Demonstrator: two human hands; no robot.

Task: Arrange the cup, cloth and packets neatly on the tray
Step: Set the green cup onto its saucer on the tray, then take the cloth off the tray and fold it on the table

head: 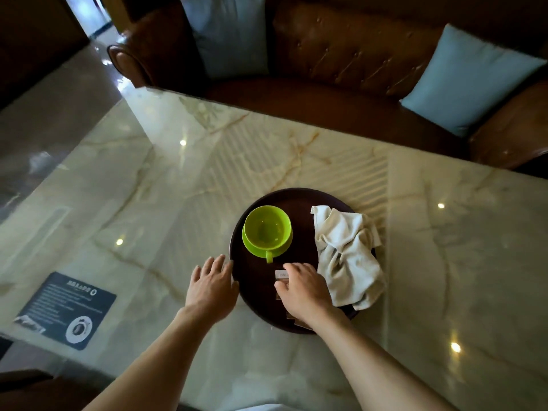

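On the near half of the round dark tray, a few small packets lie mostly hidden under the right hand; only a pale end with print and some brown edges show, so their number cannot be told. The right hand sits palm-down over them with fingers loosely spread; whether it is pinching one or only pressing on them cannot be told. Just beyond the packets stands the green cup on its matching saucer, upright, handle pointing toward the person, on the left part of the tray. To the right lies the white cloth, crumpled, with one corner hanging past the tray's rim. The left hand rests open and flat at the tray's left rim, fingertips touching it, holding nothing.

The step in hand looks like squaring up the packets. To do it well, the left hand should steady the tray while the right slides the packets together flat, edges aligned, clear of the cup handle so the cup is not nudged. The cloth likely needs lifting and folding afterward, since it is the untidiest piece.

The tray sits on a glossy marble table, with a dark printed card near its left corner and a brown leather sofa with blue cushions behind.
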